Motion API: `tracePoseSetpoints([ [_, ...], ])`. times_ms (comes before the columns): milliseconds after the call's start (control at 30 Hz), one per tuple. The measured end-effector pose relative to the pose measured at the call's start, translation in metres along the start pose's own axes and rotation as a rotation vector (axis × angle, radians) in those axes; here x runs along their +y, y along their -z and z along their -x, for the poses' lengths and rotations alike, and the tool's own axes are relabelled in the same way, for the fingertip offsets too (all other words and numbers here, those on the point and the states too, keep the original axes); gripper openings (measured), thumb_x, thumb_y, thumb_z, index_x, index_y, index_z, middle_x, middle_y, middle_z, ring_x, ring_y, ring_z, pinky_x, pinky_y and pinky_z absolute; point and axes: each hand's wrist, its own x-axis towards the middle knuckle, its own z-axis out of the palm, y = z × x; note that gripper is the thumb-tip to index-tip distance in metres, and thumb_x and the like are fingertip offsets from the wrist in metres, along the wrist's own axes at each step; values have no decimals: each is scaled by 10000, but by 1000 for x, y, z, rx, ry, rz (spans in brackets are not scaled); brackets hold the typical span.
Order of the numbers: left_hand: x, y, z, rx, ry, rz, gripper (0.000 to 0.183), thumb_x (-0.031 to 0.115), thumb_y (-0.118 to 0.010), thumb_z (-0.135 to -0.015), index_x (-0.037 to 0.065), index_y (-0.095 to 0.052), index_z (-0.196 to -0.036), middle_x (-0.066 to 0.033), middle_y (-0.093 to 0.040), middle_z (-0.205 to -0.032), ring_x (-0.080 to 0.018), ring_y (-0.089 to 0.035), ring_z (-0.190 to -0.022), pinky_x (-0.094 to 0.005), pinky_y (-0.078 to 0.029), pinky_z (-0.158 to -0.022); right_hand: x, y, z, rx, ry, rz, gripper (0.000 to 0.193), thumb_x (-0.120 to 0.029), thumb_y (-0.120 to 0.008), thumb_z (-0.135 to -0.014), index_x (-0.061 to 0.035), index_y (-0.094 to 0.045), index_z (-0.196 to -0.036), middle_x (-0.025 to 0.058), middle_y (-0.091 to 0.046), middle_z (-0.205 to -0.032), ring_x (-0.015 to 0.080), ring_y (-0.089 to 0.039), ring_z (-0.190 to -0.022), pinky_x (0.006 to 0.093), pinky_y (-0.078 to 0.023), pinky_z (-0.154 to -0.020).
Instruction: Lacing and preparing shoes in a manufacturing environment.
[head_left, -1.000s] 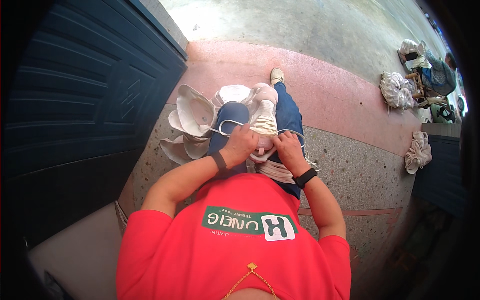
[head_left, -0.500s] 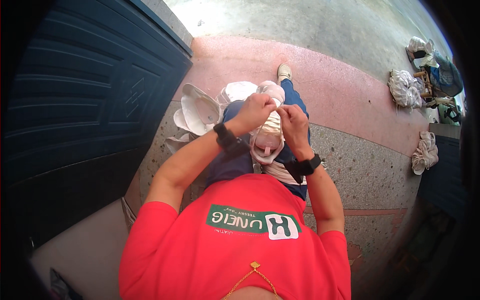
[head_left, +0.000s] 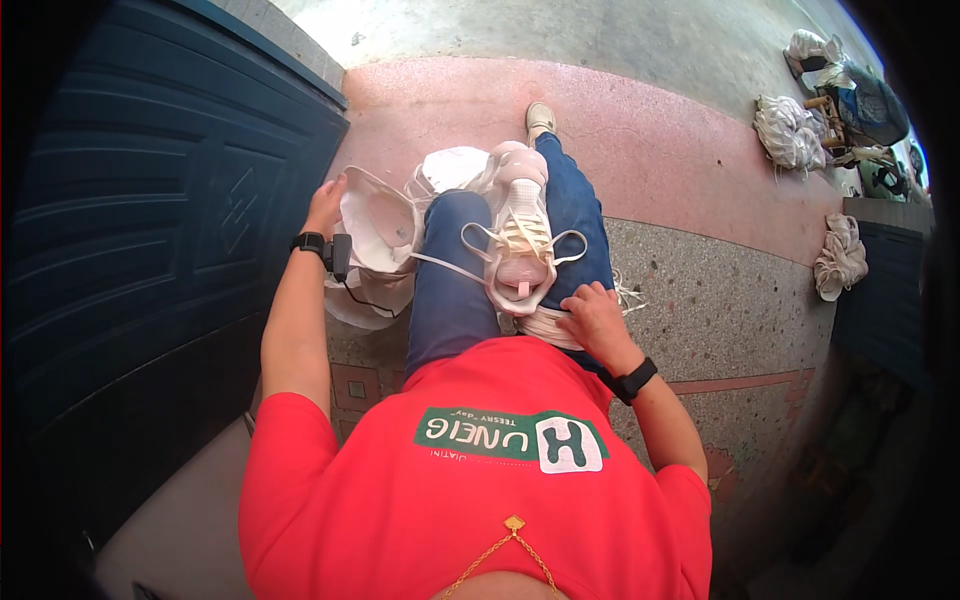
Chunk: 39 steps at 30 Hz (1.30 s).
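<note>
A pale pink and white sneaker upper (head_left: 522,270) lies across my thighs, its cream shoelace (head_left: 525,235) threaded, with loops out to both sides. Out to the left, my left hand (head_left: 324,210) is closed at the outer edge of another whitish shoe upper (head_left: 385,222); its fingertips are partly hidden. A bundle of white shoelaces (head_left: 548,328) rests on my lap below the sneaker upper. Over the right end of that bundle, my right hand (head_left: 600,318) has its fingers curled onto the laces. Loose lace ends (head_left: 626,292) hang beside my right leg.
More pale uppers (head_left: 455,168) are piled beyond my left knee. A dark blue panelled door (head_left: 200,200) stands close on the left. At the right are bundled white uppers (head_left: 790,132), a smaller bundle (head_left: 840,258) and a chair-like frame with blue cloth (head_left: 870,110).
Both hands have left the sneaker upper's lace. My left hand moved left to another upper, and my right hand came down to the lace bundle. The lace loops now lie spread.
</note>
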Motion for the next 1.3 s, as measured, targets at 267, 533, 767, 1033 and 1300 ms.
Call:
tracePoseSetpoints([
  [267, 34, 31, 41, 33, -240, 7, 256, 180, -752, -865, -17, -700, -1021, -65, -707, -816, -181, -642, -680, -339, -516, -655, -10, 0, 3, 7, 56, 162, 22, -92, -650, -855, -87, -629, -858, 88, -609, -822, 282, -587, -864, 424, -427, -771],
  [533, 214, 64, 213, 137, -611, 7, 218, 10, -700, -833, 16, -675, -1049, 18, -602, -636, -50, -522, -573, -246, -425, -524, -47, 154, -45, 975, -81, -1440, 156, -22, -498, -1018, -65, -590, -1136, 4, -567, -767, 85, -481, -612, 257, -416, -548],
  [767, 274, 3, 307, -142, -803, -76, 386, -48, -658, -785, 32, -677, -1163, 37, -528, -603, -38, -481, -538, -243, -383, -485, -146, 90, -84, 204, -75, -841, 360, -168, -701, -924, 27, -640, -1221, 179, -669, -1115, 255, -647, -990, 340, -518, -865],
  [1033, 212, 25, 244, -570, -554, 270, 298, 104, -587, -1006, -10, -595, -1281, -37, -688, -938, -104, -662, -880, -258, -543, -833, -169, 18, -128, 54, -237, -1007, 287, -207, -677, -968, 73, -708, -1023, 74, -727, -828, 120, -653, -727, 315, -510, -618],
  [1300, -7, 2, 162, -235, -288, -86, 210, 156, -614, -985, 3, -655, -1122, -69, -693, -888, -135, -654, -776, -278, -525, -717, -133, 27, -123, -55, -411, -1326, 289, -291, -689, -989, -3, -700, -968, 26, -680, -748, 80, -581, -563, 237, -434, -490],
])
